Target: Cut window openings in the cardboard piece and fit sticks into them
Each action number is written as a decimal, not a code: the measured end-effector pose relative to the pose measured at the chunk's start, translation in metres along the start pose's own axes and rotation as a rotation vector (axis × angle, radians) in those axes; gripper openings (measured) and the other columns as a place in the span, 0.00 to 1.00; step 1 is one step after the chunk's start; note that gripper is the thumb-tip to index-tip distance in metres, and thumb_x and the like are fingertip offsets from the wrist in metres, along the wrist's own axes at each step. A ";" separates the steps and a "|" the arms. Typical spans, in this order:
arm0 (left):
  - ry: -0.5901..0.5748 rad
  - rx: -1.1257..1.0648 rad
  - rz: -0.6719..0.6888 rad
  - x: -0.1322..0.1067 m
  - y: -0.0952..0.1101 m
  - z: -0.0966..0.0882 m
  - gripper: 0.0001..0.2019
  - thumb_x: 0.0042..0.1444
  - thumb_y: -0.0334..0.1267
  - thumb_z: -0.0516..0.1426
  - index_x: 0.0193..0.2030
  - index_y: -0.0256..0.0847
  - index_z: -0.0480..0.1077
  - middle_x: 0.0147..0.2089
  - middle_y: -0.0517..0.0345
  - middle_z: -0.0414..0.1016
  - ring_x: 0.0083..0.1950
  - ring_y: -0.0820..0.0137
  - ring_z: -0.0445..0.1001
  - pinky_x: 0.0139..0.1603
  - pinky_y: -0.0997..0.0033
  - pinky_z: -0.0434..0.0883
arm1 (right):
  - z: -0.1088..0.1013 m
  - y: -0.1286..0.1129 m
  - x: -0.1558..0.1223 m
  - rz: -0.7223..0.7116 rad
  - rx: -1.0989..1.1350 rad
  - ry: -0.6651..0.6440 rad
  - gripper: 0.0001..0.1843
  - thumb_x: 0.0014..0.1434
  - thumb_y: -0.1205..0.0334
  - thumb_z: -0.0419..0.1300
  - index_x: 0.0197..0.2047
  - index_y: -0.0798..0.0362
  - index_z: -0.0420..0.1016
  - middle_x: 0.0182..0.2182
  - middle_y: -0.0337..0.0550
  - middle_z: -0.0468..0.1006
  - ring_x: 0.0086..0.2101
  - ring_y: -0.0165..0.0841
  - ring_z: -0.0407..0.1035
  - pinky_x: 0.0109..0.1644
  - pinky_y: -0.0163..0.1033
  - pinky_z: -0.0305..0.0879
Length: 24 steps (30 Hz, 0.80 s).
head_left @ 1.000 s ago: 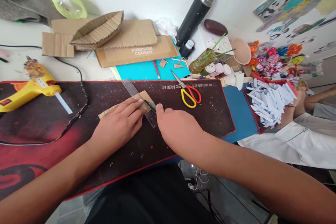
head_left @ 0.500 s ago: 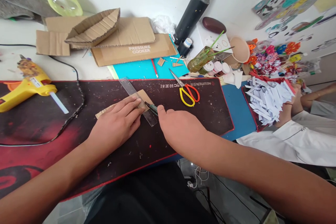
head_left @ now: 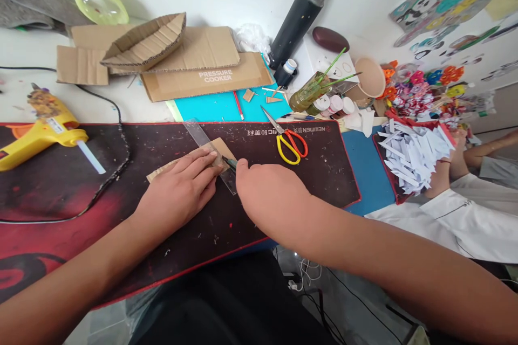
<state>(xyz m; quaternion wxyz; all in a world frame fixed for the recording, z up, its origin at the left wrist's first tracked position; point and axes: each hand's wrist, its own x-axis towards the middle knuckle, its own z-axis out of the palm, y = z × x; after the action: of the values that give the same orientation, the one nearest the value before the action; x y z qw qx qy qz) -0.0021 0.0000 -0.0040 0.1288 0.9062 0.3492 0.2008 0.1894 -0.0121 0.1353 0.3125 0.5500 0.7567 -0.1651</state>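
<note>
My left hand [head_left: 180, 188] lies flat, fingers stretched out, pressing a clear plastic ruler [head_left: 202, 137] onto a small piece of brown cardboard [head_left: 222, 148] on the dark red-edged mat [head_left: 162, 210]. My right hand [head_left: 269, 194] is closed around a thin dark green-tipped tool [head_left: 231, 162], probably a craft knife, whose tip meets the ruler's edge on the cardboard. The lower end of the ruler is hidden under both hands.
Yellow-and-red scissors [head_left: 289, 143] lie on the mat to the right, a yellow glue gun [head_left: 44, 129] with its cable at the left. Behind are cardboard sheets and a cardboard boat [head_left: 143, 43], a black flask [head_left: 299, 13], paint pots, brushes. Another person's arm [head_left: 449, 170] holds paper strips at the right.
My right hand has slid slightly left and toward me along the ruler with the tool. My left hand stays pressed on the ruler and cardboard.
</note>
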 end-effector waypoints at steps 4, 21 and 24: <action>0.010 -0.018 -0.010 0.000 0.001 0.000 0.18 0.74 0.36 0.54 0.64 0.38 0.78 0.68 0.42 0.78 0.75 0.49 0.71 0.74 0.43 0.70 | 0.004 0.008 -0.002 -0.010 0.030 0.070 0.25 0.73 0.72 0.54 0.71 0.67 0.68 0.39 0.60 0.86 0.39 0.47 0.84 0.38 0.44 0.77; 0.017 0.026 -0.006 0.001 0.003 -0.002 0.17 0.75 0.36 0.53 0.64 0.39 0.77 0.69 0.45 0.78 0.75 0.50 0.70 0.73 0.44 0.72 | 0.005 0.014 0.002 -0.005 0.067 0.137 0.15 0.78 0.65 0.51 0.61 0.60 0.71 0.38 0.55 0.85 0.38 0.44 0.82 0.36 0.41 0.69; 0.030 0.032 0.004 0.002 0.003 -0.002 0.17 0.74 0.36 0.54 0.63 0.38 0.78 0.68 0.44 0.79 0.75 0.50 0.71 0.73 0.44 0.72 | 0.006 0.014 0.005 -0.006 0.061 0.151 0.15 0.78 0.65 0.51 0.61 0.61 0.71 0.38 0.55 0.85 0.38 0.45 0.82 0.36 0.42 0.70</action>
<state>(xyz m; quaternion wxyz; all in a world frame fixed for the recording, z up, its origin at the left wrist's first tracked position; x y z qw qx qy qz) -0.0003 -0.0009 -0.0005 0.1085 0.9057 0.3524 0.2090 0.2030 -0.0069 0.1291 0.2373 0.5678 0.7744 -0.1471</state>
